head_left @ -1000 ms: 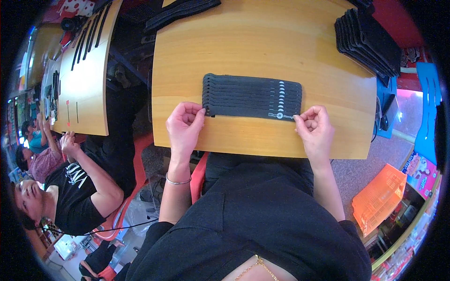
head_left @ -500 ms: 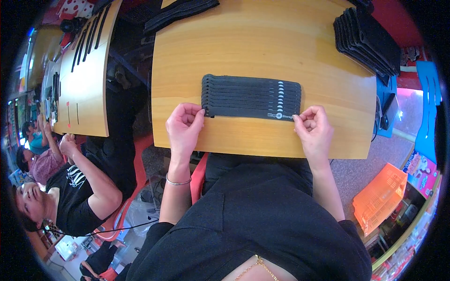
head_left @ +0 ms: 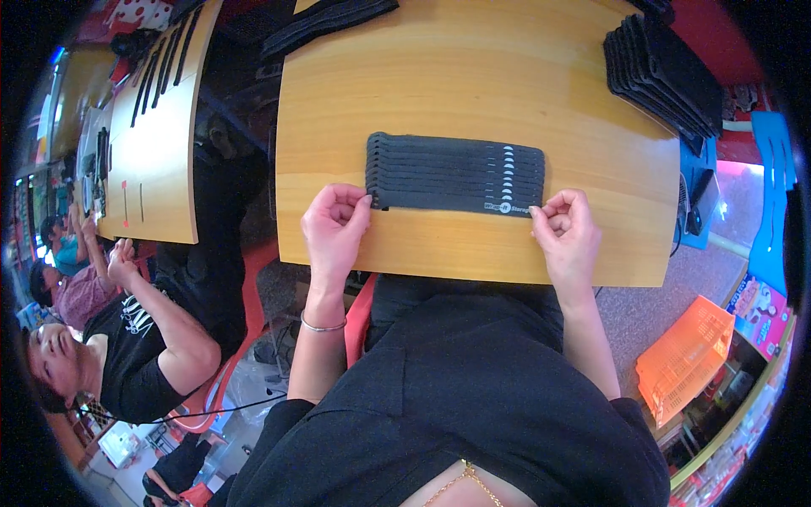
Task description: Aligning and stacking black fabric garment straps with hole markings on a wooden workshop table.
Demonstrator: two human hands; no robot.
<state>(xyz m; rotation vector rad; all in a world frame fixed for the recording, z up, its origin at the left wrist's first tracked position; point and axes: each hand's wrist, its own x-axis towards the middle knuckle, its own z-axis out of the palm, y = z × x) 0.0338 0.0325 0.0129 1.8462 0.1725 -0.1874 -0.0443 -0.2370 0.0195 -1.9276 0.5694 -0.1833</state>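
Several black fabric straps [head_left: 439, 173] lie overlapped in a staggered row on the wooden table [head_left: 405, 245], each with a pale mark near its right end. The nearest strap shows white printing. At that strap's left end, my left hand [head_left: 332, 224] has thumb and forefinger pinched together on the corner. My right hand [head_left: 569, 230] pinches the same strap's right corner between thumb and fingertips, its other fingers curled in. Both hands rest low, just past the table's near edge.
A thick stack of black straps [head_left: 659, 72] stands at the far right. More black straps [head_left: 329, 24] lie at the far left edge. An orange plastic basket [head_left: 686, 359] sits on the right. Another person [head_left: 160, 338] works at a neighbouring table [head_left: 156, 182] on the left.
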